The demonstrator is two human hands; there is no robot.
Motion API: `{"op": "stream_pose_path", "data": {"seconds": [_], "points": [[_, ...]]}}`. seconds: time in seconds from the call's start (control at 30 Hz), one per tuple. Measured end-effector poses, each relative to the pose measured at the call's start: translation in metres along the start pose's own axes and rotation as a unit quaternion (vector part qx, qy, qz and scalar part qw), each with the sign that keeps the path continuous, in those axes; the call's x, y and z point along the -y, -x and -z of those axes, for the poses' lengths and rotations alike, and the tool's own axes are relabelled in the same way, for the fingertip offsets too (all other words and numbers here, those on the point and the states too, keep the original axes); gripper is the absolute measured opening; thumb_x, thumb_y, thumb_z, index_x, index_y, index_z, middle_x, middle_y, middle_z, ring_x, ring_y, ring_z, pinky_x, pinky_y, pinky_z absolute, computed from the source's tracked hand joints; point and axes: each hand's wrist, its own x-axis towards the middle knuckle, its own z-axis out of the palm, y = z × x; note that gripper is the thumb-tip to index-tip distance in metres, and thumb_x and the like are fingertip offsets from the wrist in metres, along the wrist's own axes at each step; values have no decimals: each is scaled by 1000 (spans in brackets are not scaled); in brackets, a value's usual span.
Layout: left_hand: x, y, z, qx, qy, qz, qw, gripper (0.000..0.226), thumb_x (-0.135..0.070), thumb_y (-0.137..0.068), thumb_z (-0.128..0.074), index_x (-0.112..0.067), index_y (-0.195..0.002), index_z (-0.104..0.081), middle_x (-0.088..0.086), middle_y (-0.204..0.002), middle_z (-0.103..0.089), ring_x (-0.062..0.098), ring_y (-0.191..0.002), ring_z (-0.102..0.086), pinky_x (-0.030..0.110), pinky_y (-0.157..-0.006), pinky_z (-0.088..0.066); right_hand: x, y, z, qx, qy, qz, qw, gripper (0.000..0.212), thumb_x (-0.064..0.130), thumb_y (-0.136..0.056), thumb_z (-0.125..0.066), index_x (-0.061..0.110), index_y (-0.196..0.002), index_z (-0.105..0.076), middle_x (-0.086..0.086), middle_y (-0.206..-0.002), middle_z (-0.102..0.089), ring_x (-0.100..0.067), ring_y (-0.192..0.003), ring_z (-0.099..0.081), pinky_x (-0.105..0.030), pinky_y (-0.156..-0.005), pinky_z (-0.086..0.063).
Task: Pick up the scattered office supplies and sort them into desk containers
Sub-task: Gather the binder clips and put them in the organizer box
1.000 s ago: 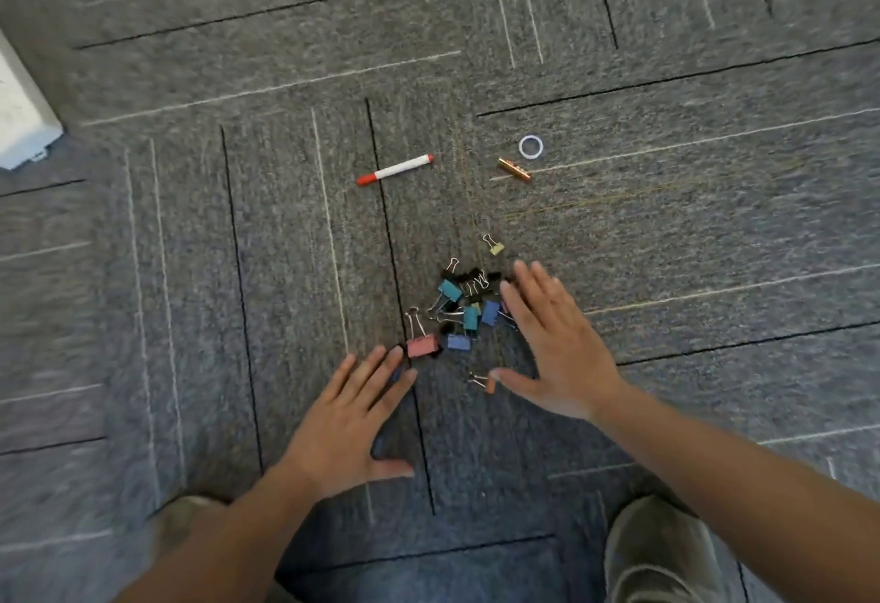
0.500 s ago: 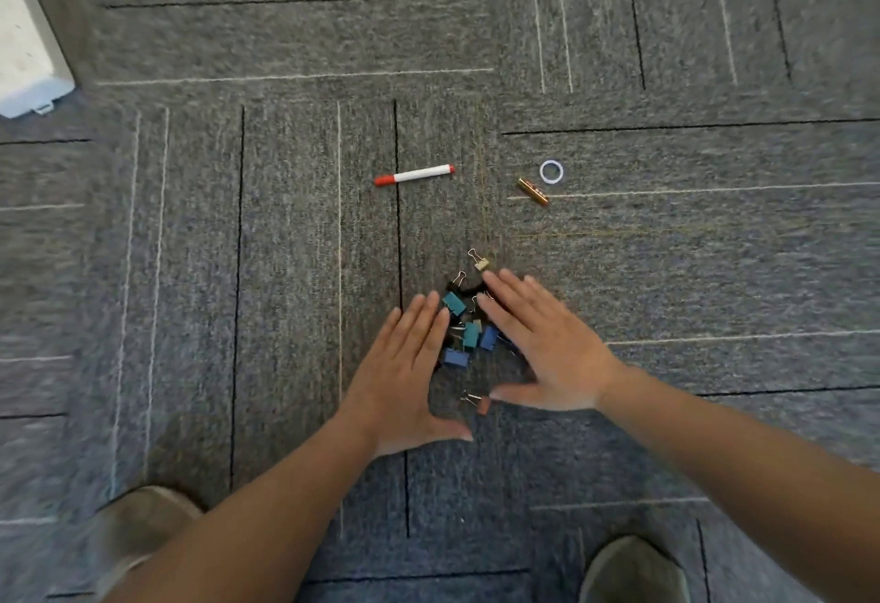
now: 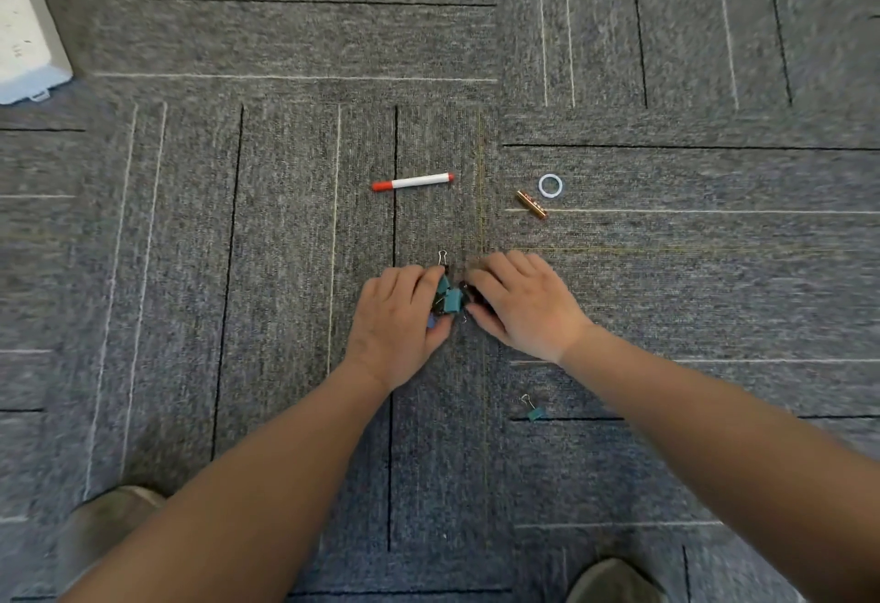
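A heap of coloured binder clips (image 3: 450, 300) lies on the grey carpet, squeezed between both hands. My left hand (image 3: 397, 326) cups the heap from the left, fingers curled around the clips. From the right, my right hand (image 3: 521, 304) presses against the same heap, covering part of it. One teal binder clip (image 3: 533, 409) lies alone under my right forearm. Farther ahead rest a white marker with a red cap (image 3: 412, 182), a small copper-coloured battery (image 3: 532, 204) and a white ring (image 3: 550, 185).
A white box corner (image 3: 24, 40) sits at the far left. My two shoes (image 3: 109, 524) (image 3: 614, 578) stand on the carpet at the bottom of the view.
Both hands have closed in from the sides and gathered the spread clips into a tight heap. One teal clip now lies apart, nearer to me.
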Motion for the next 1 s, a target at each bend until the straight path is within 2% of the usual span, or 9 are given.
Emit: {"op": "stream_pose_path", "data": {"seconds": [0.17, 0.3, 0.4, 0.47, 0.63, 0.73, 0.8, 0.9, 1.0], "points": [[-1, -13, 5, 18, -36, 4, 999, 33, -41, -84, -56, -11, -96, -57, 3, -76, -59, 23, -68, -55, 31, -45, -42, 5, 0, 2, 31, -6, -56, 998, 29, 33, -96, -40, 9, -100, -56, -9, -90, -58, -27, -70, -56, -36, -51, -45], [-3, -17, 12, 53, -45, 3, 998, 29, -40, -83, -61, -12, -82, -52, 1, -64, -56, 21, -53, -54, 27, -36, -35, 0, 5, 8, 52, -23, -59, 997, 29, 30, -97, -37, 8, -96, -57, -7, -86, -59, -24, -54, -58, -32, -37, -45], [1, -19, 21, 87, -57, 5, 995, 28, -38, -86, -59, -11, -86, -53, 1, -60, -58, 21, -49, -56, 26, -37, -31, -5, 7, 17, 61, -80, -63, 993, 25, 25, -97, -43, 8, -96, -61, -5, -84, -62, -19, -47, -55, -24, -34, -39], [6, -17, 26, 94, -55, 9, 994, 27, -39, -92, -53, -12, -94, -53, 1, -63, -59, 19, -49, -52, 26, -38, -30, -11, 8, 25, 73, -119, -103, 985, 25, 26, -100, -41, 10, -99, -61, -2, -84, -63, -15, -48, -52, -12, -39, -29], [22, -17, 69, 115, -30, -3, 993, 27, -38, -85, -64, -11, -87, -57, 1, -54, -55, 19, -39, -49, 24, -34, -27, -19, -14, 81, 89, -132, -150, 976, 26, 29, -102, -37, 10, -97, -54, -2, -86, -56, -20, -56, -57, -22, -44, -31], [28, -16, 126, 110, -20, 23, 993, 30, -36, -75, -76, -12, -82, -59, -1, -48, -52, 16, -33, -45, 20, -32, -21, -8, -44, 146, 100, -119, -163, 974, 25, 30, -103, -35, 13, -99, -52, -1, -86, -55, -18, -60, -54, -16, -46, -23], [31, -14, 180, 128, -8, 62, 990, 28, -39, -84, -67, -13, -90, -58, 0, -57, -57, 16, -40, -47, 24, -34, -28, 6, -71, 197, 112, -115, -165, 973, 23, 29, -103, -35, 14, -99, -51, -1, -85, -54, -16, -59, -51, -14, -46, -22], [43, -7, 274, 135, -4, 145, 980, 37, -45, -100, -32, -16, -115, -48, 1, -86, -64, 18, -68, -59, 28, -50, -35, 37, -122, 287, 95, -123, -143, 978, 20, 28, -103, -37, 13, -97, -50, -2, -85, -53, -19, -59, -52, -24, -46, -30], [66, 0, 388, 128, 7, 219, 967, 39, -47, -101, -26, -19, -124, -41, 3, -100, -64, 21, -87, -64, 31, -61, -41, 83, -185, 387, 40, -145, -93, 984, 20, 28, -101, -42, 13, -92, -51, -2, -84, -55, -24, -60, -58, -36, -50, -43]]}}
